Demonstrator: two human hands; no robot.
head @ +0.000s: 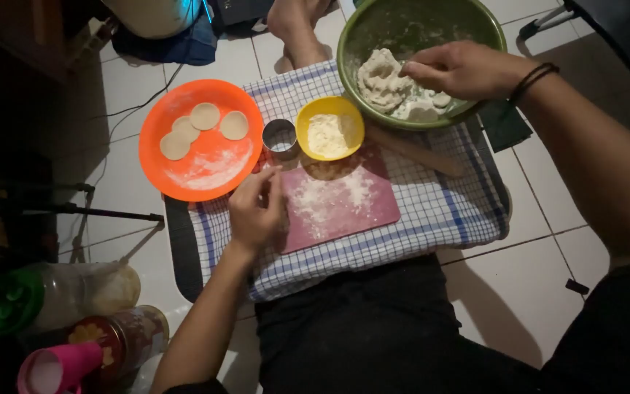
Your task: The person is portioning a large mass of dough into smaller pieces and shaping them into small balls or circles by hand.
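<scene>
Head camera, looking down at a tiled floor (519,292) where a person sat. A blue-and-white checked cloth (432,211) was spread on the floor before the person's lap, and on it a dull red cutting board (344,208) was laid, dusted with flour.

The right hand (461,69) was reached into a large green bowl (359,33) at the top of the view. Its grip was pinched together on a lump of pale dough (382,79) that lay inside the bowl, with smaller scraps of dough just beside it. A dark band was worn on that wrist.

The left hand (257,208) was rested at the left edge of the cutting board, fingers loosely curled with the fingertips drawn near each other; nothing was seen clamped in its grip.

Just beyond the board, a small yellow bowl (329,128) of flour was set, touching the green bowl's rim. A round metal cutter (280,137) was stood just beside it on the left. Further left, an orange plate (198,157) was placed, partly on the cloth, with four flat dough rounds (204,117) on it. A wooden rolling pin (417,153) was laid on the cloth right of the board.

At lower left, jars and a pink container (56,368) were seen in shadow.
</scene>
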